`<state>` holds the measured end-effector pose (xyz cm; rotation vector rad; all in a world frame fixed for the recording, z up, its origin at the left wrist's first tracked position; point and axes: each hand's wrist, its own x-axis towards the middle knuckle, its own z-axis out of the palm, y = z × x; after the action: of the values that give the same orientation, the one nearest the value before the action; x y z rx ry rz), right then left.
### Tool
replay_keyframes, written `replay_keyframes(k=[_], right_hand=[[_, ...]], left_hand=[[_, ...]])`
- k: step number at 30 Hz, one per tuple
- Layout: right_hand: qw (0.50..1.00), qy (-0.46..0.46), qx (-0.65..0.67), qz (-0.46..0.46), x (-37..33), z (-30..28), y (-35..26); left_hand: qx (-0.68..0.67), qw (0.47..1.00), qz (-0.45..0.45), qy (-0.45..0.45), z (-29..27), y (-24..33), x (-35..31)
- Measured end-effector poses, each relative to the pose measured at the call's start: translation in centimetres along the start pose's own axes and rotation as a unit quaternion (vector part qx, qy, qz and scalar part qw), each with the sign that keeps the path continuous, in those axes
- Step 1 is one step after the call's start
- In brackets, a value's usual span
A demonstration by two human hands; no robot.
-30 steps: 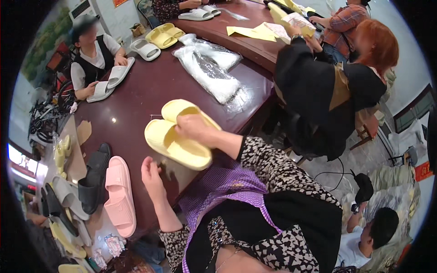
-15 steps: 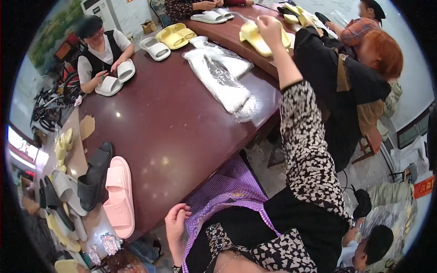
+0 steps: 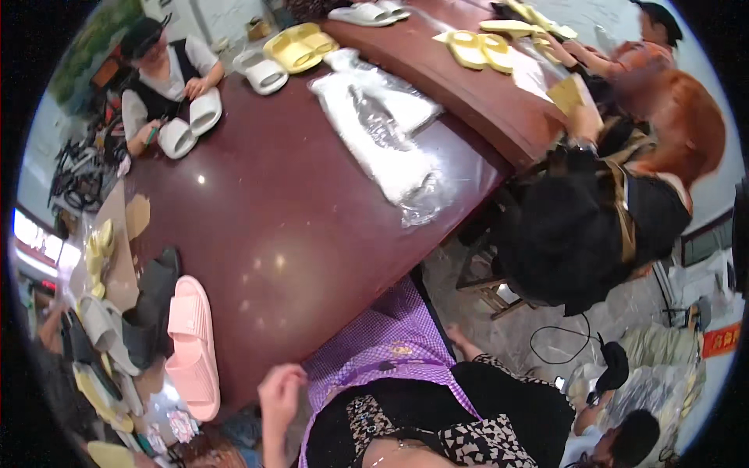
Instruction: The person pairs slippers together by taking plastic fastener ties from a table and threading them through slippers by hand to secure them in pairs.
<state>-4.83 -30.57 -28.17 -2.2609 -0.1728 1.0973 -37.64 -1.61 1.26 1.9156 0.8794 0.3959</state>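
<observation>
My left hand point(image 3: 282, 388) is raised just off the table's near edge, beside my purple checked apron point(image 3: 390, 331). Its fingers are curled in, somewhat blurred, and nothing shows in them. My right hand point(image 3: 458, 337) hangs low to the right of the apron; its fingers are too small to read. Nearest the left hand is a pair of pink slide slippers point(image 3: 191, 343) on the table's left side, next to black slippers point(image 3: 156, 304). A yellow pair of slippers point(image 3: 480, 51) lies on the adjoining table, away from both hands.
Clear bags of white material point(image 3: 374, 132) lie on the dark red table point(image 3: 257, 195). White point(image 3: 260, 72) and yellow slippers point(image 3: 300, 47) stand at its far edge. A person at far left handles white slippers point(image 3: 189, 125). Another sits close at right on a stool point(image 3: 491, 292).
My right arm has drawn back from the yellow slippers on the adjoining table and dropped to my side, leaving them there. The person at right has leaned in, one arm on that table.
</observation>
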Motion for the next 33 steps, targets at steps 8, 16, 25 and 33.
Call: replay_keyframes(k=[8,16,25,33], right_hand=[[0.987,-0.096,-0.120,-0.045,4.3,5.4,-0.8],[0.966,-0.191,-0.166,-0.042,5.3,8.6,-3.0],[0.938,-0.239,-0.233,-0.090,0.8,2.8,-4.2],[0.909,-0.228,-0.266,-0.227,5.2,1.7,-6.2]], left_hand=[[0.294,0.937,0.145,0.120,-1.6,-3.3,7.7],[0.347,0.931,0.117,0.015,-2.5,-3.4,8.0],[0.344,0.932,0.112,0.007,-2.7,-3.9,8.2],[0.300,0.949,0.102,0.011,-2.8,-3.9,7.5]])
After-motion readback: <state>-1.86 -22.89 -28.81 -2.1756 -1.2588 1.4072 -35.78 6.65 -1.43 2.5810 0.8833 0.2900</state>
